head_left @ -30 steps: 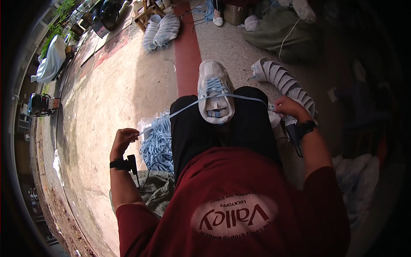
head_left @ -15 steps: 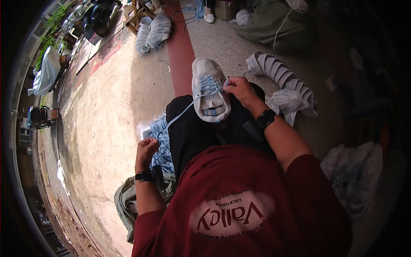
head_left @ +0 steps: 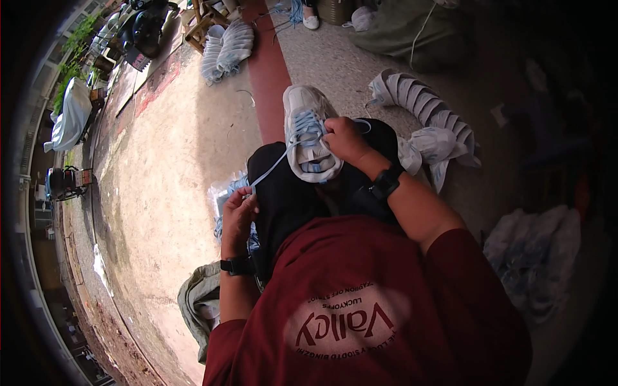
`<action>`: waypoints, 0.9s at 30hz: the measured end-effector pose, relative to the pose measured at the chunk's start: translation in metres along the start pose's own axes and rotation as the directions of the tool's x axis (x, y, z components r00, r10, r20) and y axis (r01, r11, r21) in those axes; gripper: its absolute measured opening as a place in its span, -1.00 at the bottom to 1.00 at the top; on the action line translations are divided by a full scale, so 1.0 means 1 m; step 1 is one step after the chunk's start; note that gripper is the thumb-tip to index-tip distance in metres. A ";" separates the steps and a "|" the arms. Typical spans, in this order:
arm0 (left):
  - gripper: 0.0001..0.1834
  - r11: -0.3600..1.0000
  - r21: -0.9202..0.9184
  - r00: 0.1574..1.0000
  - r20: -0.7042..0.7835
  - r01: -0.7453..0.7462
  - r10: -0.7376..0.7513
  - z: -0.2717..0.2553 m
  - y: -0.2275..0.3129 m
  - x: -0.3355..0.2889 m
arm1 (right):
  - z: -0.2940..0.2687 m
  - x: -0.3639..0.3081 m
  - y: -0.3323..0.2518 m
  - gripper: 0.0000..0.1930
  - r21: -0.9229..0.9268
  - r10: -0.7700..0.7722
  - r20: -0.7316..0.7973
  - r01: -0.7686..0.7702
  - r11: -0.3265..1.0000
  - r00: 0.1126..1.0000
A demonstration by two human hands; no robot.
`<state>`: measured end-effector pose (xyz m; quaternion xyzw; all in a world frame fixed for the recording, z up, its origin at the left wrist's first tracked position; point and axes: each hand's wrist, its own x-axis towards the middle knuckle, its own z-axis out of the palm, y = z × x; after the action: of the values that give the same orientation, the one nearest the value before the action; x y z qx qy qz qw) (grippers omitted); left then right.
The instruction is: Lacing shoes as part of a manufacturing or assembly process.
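Between my knees stands a white sneaker (head_left: 313, 154), its toe pointing away from me. Light blue laces (head_left: 305, 123) run crosswise over its tongue. One long lace end (head_left: 273, 166) stretches from the shoe's left side down to my left hand (head_left: 241, 211), which pinches it beside my left knee. My right hand (head_left: 344, 139) is closed at the right edge of the eyelets, its fingertips on the lace there. A short loop of lace (head_left: 365, 124) sticks out beyond that hand. A bundle of blue laces (head_left: 222, 225) lies partly hidden behind my left hand.
Stacked white shoe parts (head_left: 418, 100) curve over the floor at the right, with more stacks (head_left: 226, 50) at the far left. A dark green sack (head_left: 412, 38) lies at the back. Another person's foot in a white shoe (head_left: 311, 22) shows at the top. Grey-green cloth (head_left: 201, 296) lies at my left.
My left hand has come up and right, closer to the shoe, with the lace. My right hand has moved slightly left and down against the eyelets, and a lace loop now shows beyond it.
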<state>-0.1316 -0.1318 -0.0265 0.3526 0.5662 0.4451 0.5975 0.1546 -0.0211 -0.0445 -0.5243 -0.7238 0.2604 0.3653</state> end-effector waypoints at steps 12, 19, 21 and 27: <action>-0.83 0.388 0.698 0.791 0.454 -0.602 0.411 0.137 0.029 0.053 | -0.008 -0.029 -0.018 -0.90 -0.089 -0.127 -0.115 0.118 0.989 0.985; -0.86 0.166 0.833 0.780 0.398 -0.527 0.483 0.155 0.024 0.073 | 0.009 -0.028 -0.003 -0.85 0.188 -0.123 -0.272 0.178 0.966 0.954; -0.86 0.122 0.870 0.810 0.384 -0.479 0.443 0.160 0.028 0.072 | 0.006 -0.028 -0.003 -0.88 0.235 -0.046 -0.227 0.101 0.967 0.973; -0.85 0.088 0.887 0.862 0.411 -0.453 0.296 0.115 0.041 0.046 | -0.009 -0.035 -0.013 -0.90 -0.090 -0.040 -0.174 0.024 0.996 0.984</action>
<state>-0.0244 -0.0647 0.0074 0.8050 0.5670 0.1033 0.1405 0.1605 -0.0588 -0.0381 -0.5489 -0.7079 0.1754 0.4084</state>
